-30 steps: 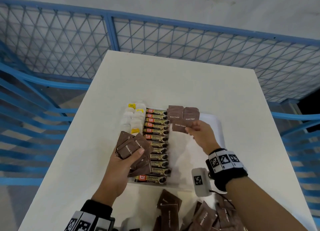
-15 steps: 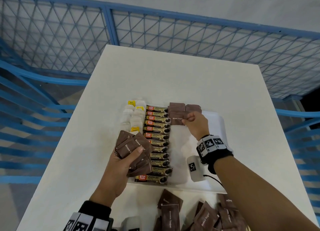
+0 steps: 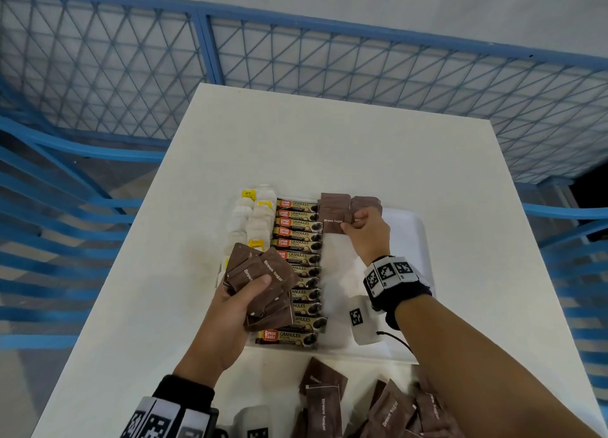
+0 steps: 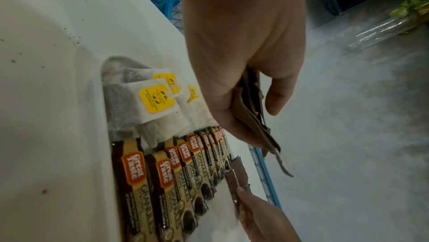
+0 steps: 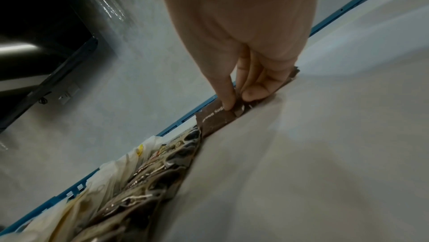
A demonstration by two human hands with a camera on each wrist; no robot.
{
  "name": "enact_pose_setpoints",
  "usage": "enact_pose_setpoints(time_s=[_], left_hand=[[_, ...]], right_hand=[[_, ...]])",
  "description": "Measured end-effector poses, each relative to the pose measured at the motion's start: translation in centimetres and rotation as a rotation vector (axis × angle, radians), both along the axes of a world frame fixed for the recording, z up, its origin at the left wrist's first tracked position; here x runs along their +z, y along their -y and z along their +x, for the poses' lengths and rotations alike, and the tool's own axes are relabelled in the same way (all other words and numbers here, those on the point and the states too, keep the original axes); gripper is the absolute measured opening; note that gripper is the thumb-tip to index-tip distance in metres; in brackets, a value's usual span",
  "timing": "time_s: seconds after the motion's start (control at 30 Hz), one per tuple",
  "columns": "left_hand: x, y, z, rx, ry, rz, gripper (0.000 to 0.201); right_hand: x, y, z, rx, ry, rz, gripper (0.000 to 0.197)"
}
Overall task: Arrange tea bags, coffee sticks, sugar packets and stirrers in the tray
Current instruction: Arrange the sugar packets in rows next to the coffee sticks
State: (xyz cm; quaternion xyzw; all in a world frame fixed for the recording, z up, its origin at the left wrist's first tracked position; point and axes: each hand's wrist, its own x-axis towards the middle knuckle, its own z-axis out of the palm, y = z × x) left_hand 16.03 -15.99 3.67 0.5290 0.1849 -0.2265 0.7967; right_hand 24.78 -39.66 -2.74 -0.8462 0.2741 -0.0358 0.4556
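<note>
A white tray (image 3: 419, 240) holds tea bags (image 3: 251, 218) with yellow tags on its left and a column of coffee sticks (image 3: 299, 240) beside them. Brown sugar packets (image 3: 332, 204) lie in a row at its far end. My right hand (image 3: 357, 227) pinches one brown sugar packet (image 5: 213, 119) down against that row, thumb and fingers curled on its edge. My left hand (image 3: 253, 289) hovers over the tray's left side, gripping a fanned bundle of brown sugar packets (image 3: 263, 273). The bundle hides some tea bags and coffee sticks.
Several loose brown sugar packets (image 3: 388, 408) lie on the white table (image 3: 329, 148) at its near edge. Blue mesh fencing (image 3: 296, 59) surrounds the table. The tray's right half shows bare white floor. A glass vase with green stems (image 4: 413, 7) stands off the table.
My right hand carried its sugar packet away from me to the far row of packets and lowered it there. The left hand kept its bundle in about the same place.
</note>
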Motion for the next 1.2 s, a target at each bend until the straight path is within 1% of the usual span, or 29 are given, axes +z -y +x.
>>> enact_pose_setpoints(time_s=[0.1,0.17,0.23,0.33,0.43,0.53,0.6,0.67,0.7,0.77,0.9,1.0,1.07,1.13,1.2], left_hand=[[0.2,0.2,0.2,0.015,-0.036,-0.055,0.026],[0.4,0.3,0.3,0.023,-0.054,-0.085,0.03],[0.6,0.5,0.4,0.033,-0.061,-0.095,0.033],[0.9,0.9,0.4,0.048,-0.058,-0.082,0.033],[1.0,1.2,0.3,0.046,-0.045,-0.054,0.033],[1.2,1.4,0.1,0.023,-0.005,-0.027,0.034],[1.3,1.5,0.0,0.009,0.021,-0.001,0.038],[1.3,1.6,-0.1,0.008,0.038,0.014,0.045],[1.3,1.6,-0.1,0.008,0.045,0.016,0.045],[1.2,1.6,-0.1,0.007,0.056,0.016,0.038],[1.2,1.4,-0.2,0.014,0.041,0.02,0.035],[1.2,1.2,-0.2,0.015,0.026,0.009,0.033],[1.3,1.2,-0.2,0.011,0.024,0.006,0.034],[1.2,1.1,-0.2,0.009,0.023,0.007,0.036],[1.2,1.1,-0.2,0.011,0.019,0.001,0.036]], right_hand=[[0.3,-0.2,-0.3,-0.004,0.031,-0.046,0.034],[1.2,-0.5,-0.8,0.002,0.05,-0.037,0.03],[2.4,-1.1,-1.6,0.048,0.053,0.006,0.023],[4.4,-2.7,-3.4,0.224,0.023,0.14,0.017],[6.4,-4.4,-5.5,0.43,-0.032,0.327,0.029],[7.5,-5.5,-7.4,0.514,-0.057,0.552,0.032],[7.4,-5.8,-8.1,0.558,-0.048,0.611,0.022],[7.1,-5.8,-8.5,0.546,-0.03,0.647,0.014],[7.0,-5.8,-8.6,0.527,-0.021,0.674,0.015],[6.9,-5.6,-8.7,0.486,-0.005,0.713,0.017],[7.2,-4.9,-8.3,0.379,0.043,0.792,0.006],[7.1,-3.5,-7.7,0.309,0.045,0.812,0.012],[6.7,-2.3,-7.4,0.276,0.042,0.77,0.011],[6.2,-1.0,-7.0,0.241,0.007,0.682,0.01],[5.4,0.4,-6.5,0.196,-0.022,0.569,0.013]])
